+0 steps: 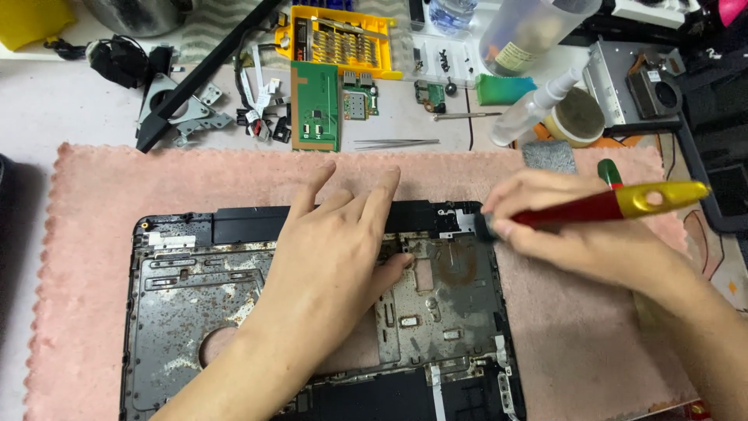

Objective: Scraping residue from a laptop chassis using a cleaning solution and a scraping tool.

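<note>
A stripped laptop case [195, 296] with a rusty metal inner plate lies on a pink cloth [93, 203]. My left hand [335, 249] rests flat on the middle of the case, fingers spread, pressing it down. My right hand [576, 226] grips a tool with a red and yellow handle [615, 204], its tip at the case's upper right corner [479, 222]. The tool's tip is hidden by my fingers.
Behind the cloth lie a green circuit board [315, 105], tweezers [397, 143], a yellow screwdriver bit case [343, 43], a metal fan bracket [183, 109], a spray bottle [538, 105], a round tin [576, 117], small boards and loose cables.
</note>
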